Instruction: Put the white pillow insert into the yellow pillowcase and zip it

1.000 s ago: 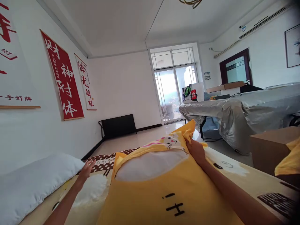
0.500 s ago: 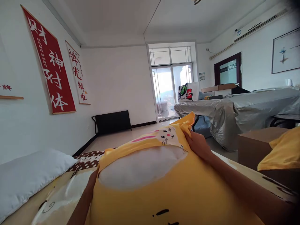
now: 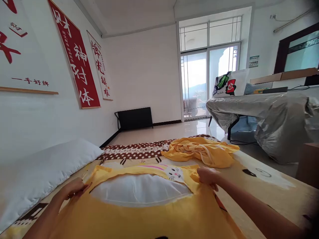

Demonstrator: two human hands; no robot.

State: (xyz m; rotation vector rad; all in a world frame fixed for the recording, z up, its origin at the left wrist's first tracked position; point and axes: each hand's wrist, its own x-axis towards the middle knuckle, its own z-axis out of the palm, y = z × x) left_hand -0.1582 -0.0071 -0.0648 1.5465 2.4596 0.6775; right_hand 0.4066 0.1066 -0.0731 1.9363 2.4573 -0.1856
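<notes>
A yellow pillowcase (image 3: 139, 219) with a printed rabbit face lies low in front of me. Through its wide opening shows a white pillow (image 3: 139, 187), mostly covered by the case. My left hand (image 3: 72, 187) pinches the left corner of the opening. At the right corner, next to the rabbit print, my right hand (image 3: 208, 176) grips the bunched fabric with closed fingers. Both hands are about level, with the cloth stretched between them.
Another white pillow (image 3: 57, 166) rests at the left of the patterned bedding (image 3: 139, 151). Crumpled yellow cloth (image 3: 201, 151) lies beyond my hands. A plastic-covered table (image 3: 274, 113) stands at the right, and a black folded panel (image 3: 134, 118) leans by the far wall.
The pillowcase has come down and flatter, both hands lowering with it and spreading apart. The crumpled yellow cloth behind it now shows. My view has turned to the right and downward.
</notes>
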